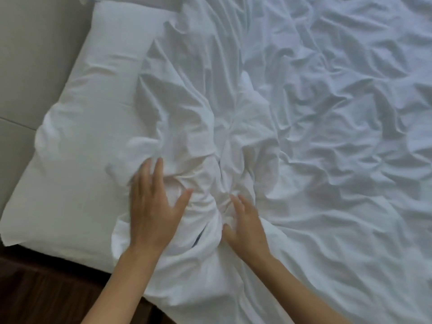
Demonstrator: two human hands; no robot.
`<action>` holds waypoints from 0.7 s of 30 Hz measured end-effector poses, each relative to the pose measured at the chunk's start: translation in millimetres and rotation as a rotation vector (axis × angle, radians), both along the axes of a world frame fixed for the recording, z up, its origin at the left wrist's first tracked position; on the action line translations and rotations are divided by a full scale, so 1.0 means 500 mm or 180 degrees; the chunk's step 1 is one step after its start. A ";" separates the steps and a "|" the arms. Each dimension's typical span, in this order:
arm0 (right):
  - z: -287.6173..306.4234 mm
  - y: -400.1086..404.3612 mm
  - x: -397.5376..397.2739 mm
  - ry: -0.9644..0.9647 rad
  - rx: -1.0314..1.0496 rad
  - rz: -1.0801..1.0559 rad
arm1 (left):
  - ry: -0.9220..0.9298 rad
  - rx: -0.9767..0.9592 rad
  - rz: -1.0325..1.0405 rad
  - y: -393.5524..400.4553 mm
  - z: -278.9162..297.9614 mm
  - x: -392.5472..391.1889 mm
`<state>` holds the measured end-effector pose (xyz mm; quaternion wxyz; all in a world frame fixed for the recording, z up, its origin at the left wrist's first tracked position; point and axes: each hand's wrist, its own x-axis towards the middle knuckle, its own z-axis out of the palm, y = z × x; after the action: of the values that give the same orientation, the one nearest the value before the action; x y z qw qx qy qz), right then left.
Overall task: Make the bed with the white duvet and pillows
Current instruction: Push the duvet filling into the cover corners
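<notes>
A crumpled white duvet (pixel 304 125) covers most of the bed, and its bunched top edge lies over a white pillow (pixel 88 118) on the left. My left hand (pixel 152 206) lies flat with spread, straight fingers on the bunched duvet edge where it overlaps the pillow. Just to its right, my right hand (pixel 245 220) presses the same bunch with its fingers extended, the fingertips sunk into the folds. A second pillow's corner (pixel 131 1) shows at the top edge.
A pale padded headboard (pixel 30 54) runs along the left side. Dark wooden floor (pixel 46 288) shows at the lower left, below the mattress edge. A small dark slit (pixel 197 239) appears in the duvet folds between my hands.
</notes>
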<state>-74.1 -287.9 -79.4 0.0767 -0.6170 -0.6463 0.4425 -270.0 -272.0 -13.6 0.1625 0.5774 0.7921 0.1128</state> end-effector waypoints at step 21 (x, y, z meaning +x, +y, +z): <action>0.189 0.114 -0.315 0.1544 -0.0489 -0.1682 | -0.1489 -0.0060 0.1580 -0.210 0.115 -0.082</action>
<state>-231.8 -230.7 15.2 0.2928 -0.6437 -0.3925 0.5881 -310.8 -377.0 44.1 0.3127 0.3239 0.8508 0.2709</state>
